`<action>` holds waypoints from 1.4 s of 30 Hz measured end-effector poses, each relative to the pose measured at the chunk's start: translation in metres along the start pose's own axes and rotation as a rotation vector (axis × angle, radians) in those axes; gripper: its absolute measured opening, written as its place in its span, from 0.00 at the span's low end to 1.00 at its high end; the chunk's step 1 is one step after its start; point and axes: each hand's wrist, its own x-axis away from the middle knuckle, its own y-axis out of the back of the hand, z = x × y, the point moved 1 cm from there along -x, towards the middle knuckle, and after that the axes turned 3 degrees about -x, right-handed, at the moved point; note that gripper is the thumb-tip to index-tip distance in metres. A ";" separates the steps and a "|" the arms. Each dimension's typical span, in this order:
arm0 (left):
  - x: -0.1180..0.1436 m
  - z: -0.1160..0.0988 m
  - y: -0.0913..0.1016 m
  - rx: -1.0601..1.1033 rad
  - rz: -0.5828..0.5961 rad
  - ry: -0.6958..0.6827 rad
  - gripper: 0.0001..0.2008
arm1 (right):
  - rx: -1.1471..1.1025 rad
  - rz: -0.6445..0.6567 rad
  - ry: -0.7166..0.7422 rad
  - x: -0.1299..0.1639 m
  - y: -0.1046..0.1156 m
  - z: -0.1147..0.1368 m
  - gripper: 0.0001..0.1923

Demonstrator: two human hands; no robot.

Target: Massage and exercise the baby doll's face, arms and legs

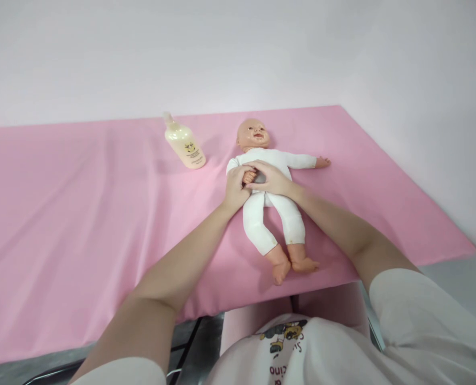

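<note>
Pink sheet (81,214) over table, pale wall behind; left hand (236,187) and right hand (270,179) clasp doll (270,208); bottle (184,143) nearby

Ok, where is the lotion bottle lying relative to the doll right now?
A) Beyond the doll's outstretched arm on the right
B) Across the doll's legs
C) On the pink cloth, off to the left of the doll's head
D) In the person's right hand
C: the lotion bottle lies alone on the pink cloth, left of the doll; both hands are on the doll.
</note>
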 end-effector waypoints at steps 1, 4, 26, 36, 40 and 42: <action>0.000 0.000 0.000 0.005 -0.002 -0.003 0.13 | 0.003 0.002 0.001 0.000 0.000 0.000 0.25; 0.000 -0.001 0.001 0.023 -0.011 -0.018 0.12 | -0.005 -0.003 0.002 0.000 0.000 0.001 0.25; 0.000 -0.006 0.003 -0.009 0.026 0.081 0.12 | -0.020 -0.016 0.028 0.000 0.001 0.001 0.18; 0.000 -0.004 0.003 -0.028 0.036 0.043 0.08 | -0.021 -0.014 0.022 0.000 0.002 0.004 0.18; 0.000 -0.003 0.002 -0.030 0.031 0.032 0.08 | -0.028 -0.005 0.008 0.000 0.002 0.005 0.18; 0.001 -0.003 0.002 -0.018 0.020 0.011 0.09 | -0.029 -0.005 0.006 0.000 0.002 0.004 0.18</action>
